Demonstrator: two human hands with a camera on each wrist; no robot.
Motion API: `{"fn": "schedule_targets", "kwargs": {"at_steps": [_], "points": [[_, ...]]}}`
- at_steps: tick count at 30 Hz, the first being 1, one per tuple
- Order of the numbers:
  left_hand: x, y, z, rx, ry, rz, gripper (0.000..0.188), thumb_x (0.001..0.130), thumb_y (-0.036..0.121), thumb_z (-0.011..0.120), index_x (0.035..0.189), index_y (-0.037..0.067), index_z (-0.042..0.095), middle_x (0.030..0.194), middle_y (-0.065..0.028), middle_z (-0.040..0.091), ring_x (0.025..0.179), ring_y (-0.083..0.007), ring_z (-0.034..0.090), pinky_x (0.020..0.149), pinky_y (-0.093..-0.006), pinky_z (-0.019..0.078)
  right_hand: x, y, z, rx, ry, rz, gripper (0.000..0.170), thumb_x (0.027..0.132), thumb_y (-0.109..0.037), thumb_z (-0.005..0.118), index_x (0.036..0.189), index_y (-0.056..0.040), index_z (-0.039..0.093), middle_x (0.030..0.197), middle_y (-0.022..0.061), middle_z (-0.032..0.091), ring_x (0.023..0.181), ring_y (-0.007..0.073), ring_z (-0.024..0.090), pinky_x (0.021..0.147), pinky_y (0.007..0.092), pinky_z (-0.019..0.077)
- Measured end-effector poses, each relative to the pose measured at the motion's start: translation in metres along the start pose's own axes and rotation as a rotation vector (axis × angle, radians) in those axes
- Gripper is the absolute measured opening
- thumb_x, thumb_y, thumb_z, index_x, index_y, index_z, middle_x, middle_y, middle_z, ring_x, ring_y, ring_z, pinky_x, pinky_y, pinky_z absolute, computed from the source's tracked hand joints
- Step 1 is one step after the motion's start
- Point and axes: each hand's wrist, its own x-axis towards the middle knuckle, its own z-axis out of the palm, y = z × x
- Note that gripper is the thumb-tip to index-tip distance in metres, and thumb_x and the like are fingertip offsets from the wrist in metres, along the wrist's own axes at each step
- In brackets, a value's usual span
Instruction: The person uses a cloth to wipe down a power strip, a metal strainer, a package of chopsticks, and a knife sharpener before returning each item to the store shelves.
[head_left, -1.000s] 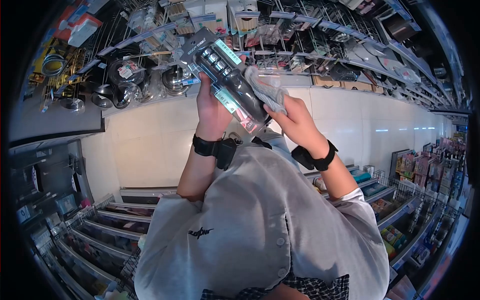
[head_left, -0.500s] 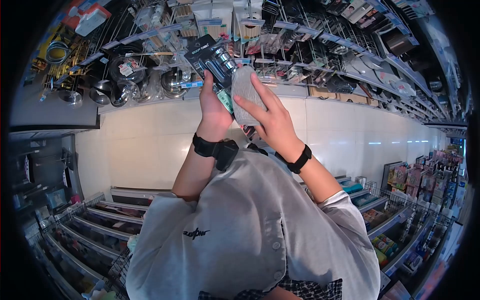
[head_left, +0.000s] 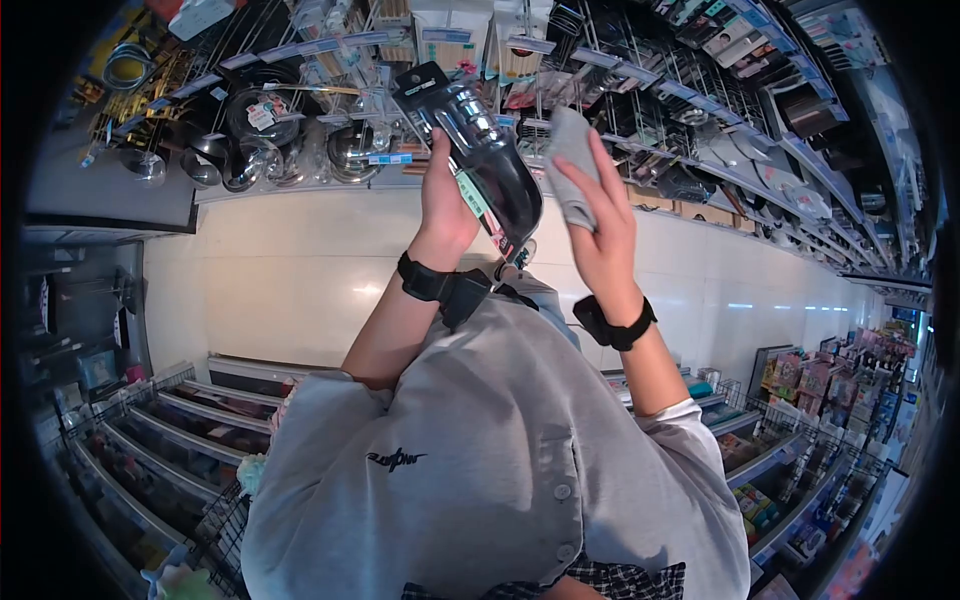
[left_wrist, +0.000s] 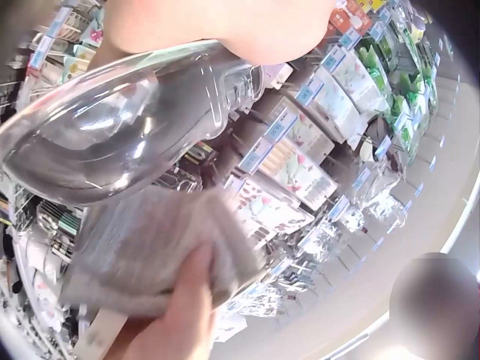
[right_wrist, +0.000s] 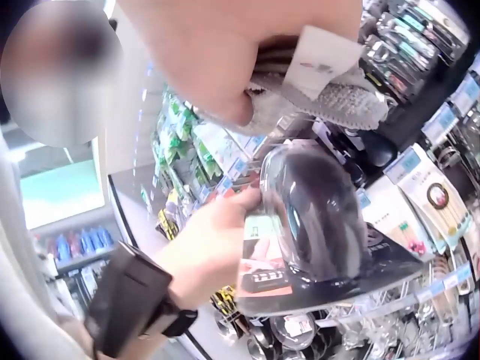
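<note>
In the head view, my left hand (head_left: 447,205) grips the edge of a blister-packed knife sharpener (head_left: 505,180) with a black handle and chrome slotted head on a dark card. The pack tilts, its card top pointing up toward the shelves. My right hand (head_left: 606,235) holds a folded grey cloth (head_left: 572,160) just right of the pack, its fingers lying over it. From the right wrist, a white tag (right_wrist: 321,60) shows on the cloth (right_wrist: 349,105), which is above the pack's clear bulge (right_wrist: 315,210). The left wrist view shows my right thumb pressed on the cloth (left_wrist: 142,247).
Hanging racks (head_left: 680,80) of packaged kitchen goods run across the front. Ladles and strainers (head_left: 205,165) hang at left. A pale floor (head_left: 300,270) lies below, with low shelves (head_left: 200,440) behind me and pink packages (head_left: 815,375) at far right.
The cloth first hung at the pack's right side, then passed over its front, covering the handle. Now my right hand has drawn it away to the right, baring the handle.
</note>
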Motion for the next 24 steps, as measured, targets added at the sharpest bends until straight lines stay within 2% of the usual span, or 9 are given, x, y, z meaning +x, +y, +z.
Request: {"fn": "schedule_targets", "kwargs": {"at_steps": [3,5,11,14,16,19,20,22,24], "points": [[-0.012,-0.013,0.022,0.171,0.16,-0.018,0.05,0.103,0.05,0.036,0.127,0.01,0.055,0.123,-0.0084,0.063,0.113,-0.0242,0.06,0.099,-0.0405,0.0457,0.012,-0.012,0.024,-0.33,-0.164,-0.227,0.057,0.068,0.001,0.064,0.123,-0.0118,0.063,0.149,0.0064,0.042,0.139,0.0365,0.034,0.11,0.0467,0.0349],[-0.013,-0.003,0.022,0.167,0.122,-0.047,0.049,0.102,0.049,0.036,0.126,0.01,0.055,0.123,-0.0082,0.063,0.113,-0.0242,0.06,0.099,-0.0412,0.0456,0.001,-0.013,0.039,-0.494,-0.243,-0.292,0.053,0.069,-0.006,0.066,0.122,-0.0128,0.065,0.145,-0.0022,0.046,0.143,0.0326,0.028,0.112,0.0533,0.0295],[-0.002,0.008,0.001,0.011,0.061,-0.028,0.052,0.102,0.052,0.033,0.124,0.011,0.056,0.117,-0.0083,0.065,0.107,-0.0254,0.063,0.096,-0.0428,0.0477,-0.019,-0.025,0.024,-0.422,-0.434,-0.258,0.065,0.062,0.0,0.066,0.126,-0.0104,0.062,0.145,-0.001,0.048,0.145,0.0336,0.025,0.114,0.0587,0.0201],[-0.01,0.006,0.009,0.17,0.132,-0.045,0.061,0.103,0.052,0.027,0.125,0.003,0.055,0.119,-0.0136,0.064,0.111,-0.0308,0.061,0.098,-0.0428,0.047,0.0,-0.026,0.039,-0.479,-0.373,-0.295,0.057,0.066,-0.004,0.065,0.123,-0.0099,0.064,0.143,-0.0005,0.05,0.144,0.0307,0.027,0.115,0.0582,0.0193],[-0.005,0.005,-0.002,0.051,0.055,-0.109,0.058,0.102,0.053,0.03,0.124,0.007,0.056,0.121,-0.0101,0.063,0.107,-0.0264,0.063,0.096,-0.0389,0.0485,0.004,-0.029,0.048,-0.516,-0.304,-0.328,0.051,0.07,-0.007,0.065,0.12,-0.0094,0.065,0.141,-0.0003,0.051,0.144,0.0283,0.029,0.115,0.0577,0.0195],[0.002,0.018,-0.004,0.102,0.133,0.125,0.066,0.102,0.054,0.025,0.133,0.001,0.047,0.128,-0.0168,0.058,0.119,-0.0364,0.055,0.104,-0.0487,0.0414,-0.003,-0.032,0.046,-0.478,-0.309,-0.339,0.05,0.069,-0.007,0.065,0.12,-0.0097,0.065,0.141,-0.0012,0.051,0.143,0.0272,0.03,0.115,0.0567,0.0211],[0.002,0.024,-0.01,0.108,0.132,0.115,0.066,0.102,0.054,0.025,0.133,0.001,0.047,0.128,-0.0168,0.058,0.119,-0.0364,0.055,0.104,-0.0487,0.0414,-0.009,-0.035,0.034,-0.44,-0.395,-0.316,0.052,0.068,-0.006,0.066,0.12,-0.0104,0.065,0.141,-0.0018,0.051,0.143,0.0271,0.031,0.114,0.0557,0.0231],[0.002,0.033,-0.023,-0.21,-0.097,-0.037,0.069,0.101,0.056,0.023,0.138,0.0,0.042,0.135,-0.0191,0.052,0.127,-0.0407,0.047,0.108,-0.0556,0.035,-0.015,-0.03,0.02,-0.404,-0.48,-0.285,0.053,0.067,-0.006,0.067,0.12,-0.0111,0.065,0.141,-0.0023,0.052,0.142,0.027,0.031,0.113,0.0546,0.0251],[0.0,0.03,-0.017,-0.218,-0.006,-0.017,0.072,0.1,0.058,0.023,0.142,0.001,0.038,0.141,-0.0199,0.047,0.131,-0.0429,0.041,0.109,-0.0592,0.0309,-0.023,-0.02,0.012,-0.382,-0.489,-0.298,0.058,0.063,-0.003,0.067,0.12,-0.0133,0.065,0.143,-0.0036,0.05,0.142,0.0274,0.033,0.112,0.0533,0.0286]]}}
